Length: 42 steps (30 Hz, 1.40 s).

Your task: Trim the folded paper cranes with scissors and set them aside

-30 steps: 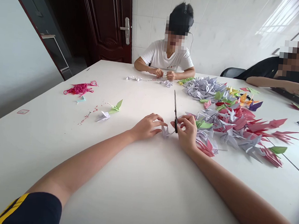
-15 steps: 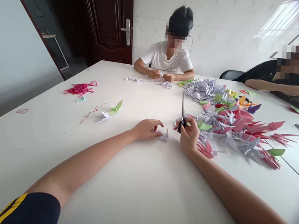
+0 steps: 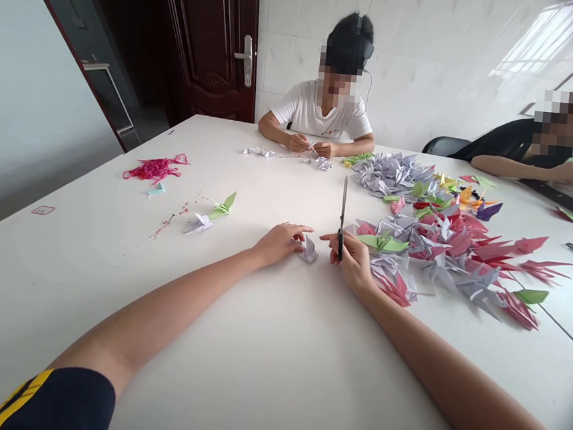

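Note:
My right hand [image 3: 349,254] is closed on black-handled scissors [image 3: 343,210], whose blades point up and away, with its index finger reaching left. A small white folded paper crane [image 3: 309,250] rests on the white table [image 3: 255,346] between my two hands. My left hand [image 3: 284,243] is beside that crane, its thumb and fingers curled at the crane's left edge. To the right of my right hand lies a large pile of folded cranes [image 3: 445,239] in white, pink, green and other colours.
A white crane [image 3: 198,224] and a green one [image 3: 224,205] lie left of centre, near red specks. Farther left is tangled pink yarn [image 3: 155,169]. Across the table a person [image 3: 325,118] handles small white cranes; another person [image 3: 518,148] sits at the right.
My right hand has shifted slightly left and turned the scissors more edge-on, its index finger now extended. The small crane has turned and stands more upright beside my left hand.

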Each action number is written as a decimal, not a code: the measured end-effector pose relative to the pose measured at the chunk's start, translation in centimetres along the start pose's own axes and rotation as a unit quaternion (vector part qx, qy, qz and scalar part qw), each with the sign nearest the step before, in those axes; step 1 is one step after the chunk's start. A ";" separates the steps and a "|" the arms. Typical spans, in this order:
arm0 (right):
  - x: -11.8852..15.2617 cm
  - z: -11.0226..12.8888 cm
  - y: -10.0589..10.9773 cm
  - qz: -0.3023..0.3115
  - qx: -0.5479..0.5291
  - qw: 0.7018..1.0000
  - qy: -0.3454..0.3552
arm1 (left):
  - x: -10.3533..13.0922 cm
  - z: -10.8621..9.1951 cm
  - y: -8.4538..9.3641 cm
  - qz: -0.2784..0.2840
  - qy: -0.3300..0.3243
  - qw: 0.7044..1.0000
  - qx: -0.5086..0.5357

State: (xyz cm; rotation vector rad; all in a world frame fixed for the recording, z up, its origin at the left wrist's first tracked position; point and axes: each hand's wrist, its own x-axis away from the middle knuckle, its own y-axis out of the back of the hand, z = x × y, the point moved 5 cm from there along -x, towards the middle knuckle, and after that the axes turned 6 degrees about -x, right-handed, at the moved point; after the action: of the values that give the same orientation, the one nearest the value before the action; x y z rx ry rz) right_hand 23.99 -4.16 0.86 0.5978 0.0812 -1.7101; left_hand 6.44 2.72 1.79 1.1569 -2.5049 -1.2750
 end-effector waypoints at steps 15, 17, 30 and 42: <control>0.3 1.4 -2.0 0.160 -0.141 0.973 -0.093 | -0.2 0.2 0.2 -0.039 -0.021 0.999 -0.028; 0.3 1.4 -2.0 0.158 -0.138 0.975 -0.077 | -0.2 0.1 0.2 -0.044 -0.021 0.998 -0.031; 0.1 0.5 -0.8 0.017 -0.073 0.997 -0.019 | 0.2 1.2 1.3 -0.162 0.033 0.986 0.008; 0.4 0.8 -1.2 0.065 -0.079 0.995 -0.006 | 0.3 1.3 1.5 -0.180 0.035 0.982 0.038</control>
State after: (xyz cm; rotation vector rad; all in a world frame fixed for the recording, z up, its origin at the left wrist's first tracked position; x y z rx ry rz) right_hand 22.62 -4.49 1.05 0.4654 0.1629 -1.5642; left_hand 4.89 3.91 2.00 1.7040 -2.3852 -1.1886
